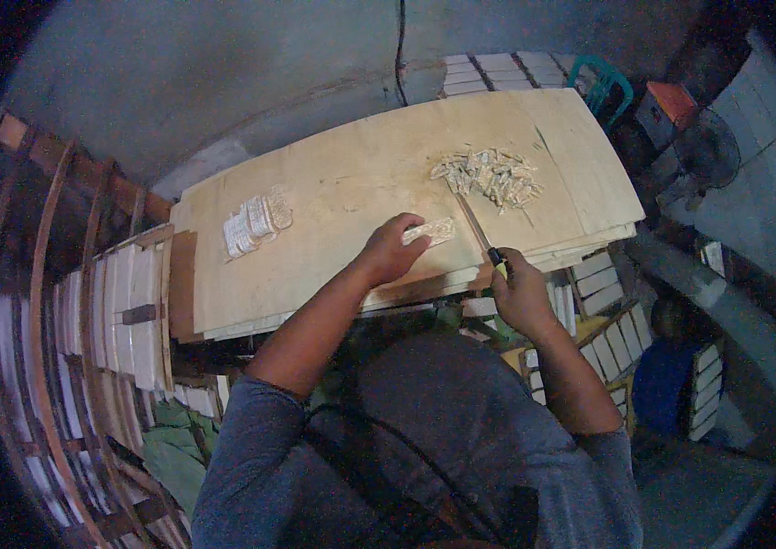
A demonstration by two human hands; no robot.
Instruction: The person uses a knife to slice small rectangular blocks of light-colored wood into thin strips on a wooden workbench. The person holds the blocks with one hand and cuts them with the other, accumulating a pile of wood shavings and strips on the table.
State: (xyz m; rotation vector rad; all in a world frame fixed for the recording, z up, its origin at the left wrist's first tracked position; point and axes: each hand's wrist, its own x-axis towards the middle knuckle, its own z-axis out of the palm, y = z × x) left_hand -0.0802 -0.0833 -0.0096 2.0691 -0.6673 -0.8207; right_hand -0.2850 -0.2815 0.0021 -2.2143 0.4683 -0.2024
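Note:
My left hand (393, 247) is closed around one end of a pale, flat patterned strip (435, 231), low over the board near its front edge. In my right hand (525, 291) is a long, thin-shafted tool (469, 217) with a black and yellow handle; whether it is a screwdriver or a narrow blade I cannot tell. Its tip reaches the near side of a loose heap of small pale pieces (496, 178). Farther left, similar pale pieces (257, 222) lie side by side in a tidy group.
A large pale plywood board (342, 183) forms the work surface, with more sheets under it. Racks with white slabs (123, 284) stand at left. A green chair (600, 87), a fan (710, 151) and a blue drum (667, 384) are on the right. A dark cable (400, 55) hangs down the wall.

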